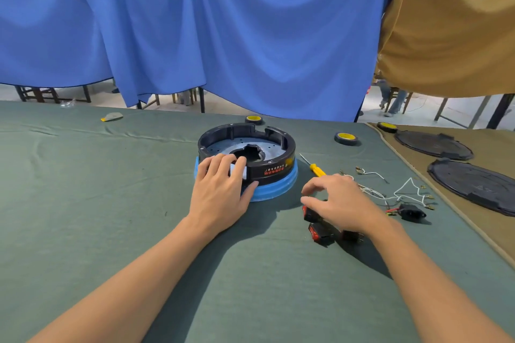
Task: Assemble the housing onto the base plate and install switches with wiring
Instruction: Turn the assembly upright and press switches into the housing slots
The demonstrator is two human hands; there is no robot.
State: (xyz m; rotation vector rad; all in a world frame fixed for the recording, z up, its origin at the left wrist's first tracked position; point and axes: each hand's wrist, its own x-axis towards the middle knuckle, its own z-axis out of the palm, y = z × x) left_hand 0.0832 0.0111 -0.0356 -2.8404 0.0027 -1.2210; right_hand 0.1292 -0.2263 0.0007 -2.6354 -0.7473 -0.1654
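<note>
Black housing (274, 167) sits on blue base (276, 189), mid worktop (111, 203). Left hand (220, 189) grasps its near rim at 7 o'clock, thumb against the base. Right hand (342, 203) curled over red switches (320, 232) at 4 o'clock; cannot tell if grasping. Wires (404, 189) at 3 o'clock.

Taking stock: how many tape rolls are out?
3 tape rolls: one behind the housing, one right of it, one far back on the tan mat. The housing may hide more.
</note>
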